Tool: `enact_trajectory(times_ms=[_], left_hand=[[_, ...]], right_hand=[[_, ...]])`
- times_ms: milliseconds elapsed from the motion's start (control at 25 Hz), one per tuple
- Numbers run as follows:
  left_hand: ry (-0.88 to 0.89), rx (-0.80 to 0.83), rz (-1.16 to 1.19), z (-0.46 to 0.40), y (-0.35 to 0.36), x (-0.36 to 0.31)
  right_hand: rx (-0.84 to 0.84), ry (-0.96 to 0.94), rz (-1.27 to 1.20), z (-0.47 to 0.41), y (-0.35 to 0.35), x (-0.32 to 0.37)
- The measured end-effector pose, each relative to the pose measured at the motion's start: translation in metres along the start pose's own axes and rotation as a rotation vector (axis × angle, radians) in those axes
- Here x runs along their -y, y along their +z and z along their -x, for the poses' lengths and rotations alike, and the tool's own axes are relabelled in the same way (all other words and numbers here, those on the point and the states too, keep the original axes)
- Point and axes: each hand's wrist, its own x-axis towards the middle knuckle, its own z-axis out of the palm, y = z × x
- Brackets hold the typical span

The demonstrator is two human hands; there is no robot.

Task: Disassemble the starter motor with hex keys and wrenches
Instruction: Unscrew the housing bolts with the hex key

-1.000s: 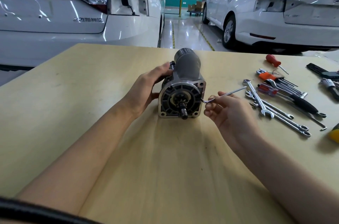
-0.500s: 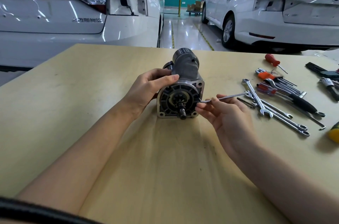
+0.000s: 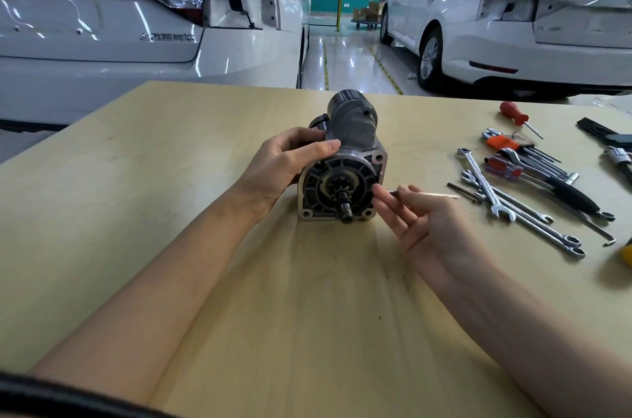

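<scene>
table edge: we see the far edge of the pale wooden table (image 3: 171, 178) run just behind the starter motor (image 3: 345, 161); the near half of the top, between our two forearms, is open wood with a few dark specks.
room to move: there is bare table to the left of the motor, and a narrower strip on the right between our right hand and the tools.
motor place: the starter motor lies on its side near the middle of the table, its square flange and toothed gear facing us, its round grey body pointing away.
left hand: our left hand (image 3: 284, 168) grips the motor's left side, thumb curled over the top of the flange.
right hand: our right hand (image 3: 420, 216) is palm up just right of the flange, fingers nearly straight, with the thin hex key (image 3: 431, 194) lying across them; whether a thumb pins it we cannot tell. one fingertip touches the flange edge.
tools: wrenches (image 3: 492, 192) lie fanned on the right, well apart from the motor, touching one another; beside them an orange holder (image 3: 502, 143) carries a set of hex keys, and a red-handled screwdriver (image 3: 514, 114) lies further back.
materials: the flange is dull cast metal with a black ribbed face; the wrenches are bright chrome.
beyond: two white cars (image 3: 136, 24) stand past the table on a glossy floor.
</scene>
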Motion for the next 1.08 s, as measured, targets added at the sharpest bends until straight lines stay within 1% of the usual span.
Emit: enact_trajectory(times_ms=[80, 160, 360, 480, 560, 640, 720, 800, 840, 880, 960, 1000, 1080], left_hand=[[0.000, -0.002, 0.001, 0.000, 0.000, 0.000], [0.000, -0.004, -0.004, 0.000, 0.001, 0.001], [0.000, -0.002, -0.002, 0.000, 0.001, 0.000], [-0.001, -0.013, 0.007, 0.000, 0.001, 0.001], [-0.002, -0.014, 0.002, 0.000, 0.001, 0.000], [-0.001, -0.012, -0.005, 0.001, 0.002, 0.000], [-0.003, -0.013, -0.015, 0.001, 0.002, 0.000], [-0.030, -0.014, -0.004, 0.002, 0.002, -0.001], [-0.061, -0.012, 0.038, 0.002, 0.002, -0.003], [-0.103, -0.008, 0.108, 0.002, 0.000, -0.004], [-0.165, 0.016, 0.243, 0.002, -0.004, -0.007], [-0.168, 0.023, 0.267, 0.002, -0.005, -0.008], [-0.154, 0.026, 0.239, 0.001, -0.005, -0.007]], right_hand=[[-0.005, 0.064, -0.039, 0.002, 0.001, -0.002], [-0.005, 0.067, -0.042, 0.003, 0.001, -0.003], [0.025, -0.051, -0.034, 0.003, 0.002, -0.001], [0.068, -0.134, 0.061, 0.004, 0.001, -0.001], [0.081, -0.226, 0.199, 0.004, 0.001, 0.000], [0.105, -0.408, 0.464, 0.003, 0.002, 0.001], [0.152, -0.703, 0.812, -0.002, 0.003, -0.002], [0.262, -1.057, 1.178, -0.006, 0.004, -0.007], [0.313, -1.202, 1.344, -0.006, 0.004, -0.010], [0.347, -1.295, 1.465, -0.006, 0.003, -0.013], [0.393, -1.343, 1.531, -0.008, 0.001, -0.014], [0.406, -1.326, 1.512, -0.008, 0.000, -0.014], [0.403, -1.246, 1.418, -0.007, 0.001, -0.013]])
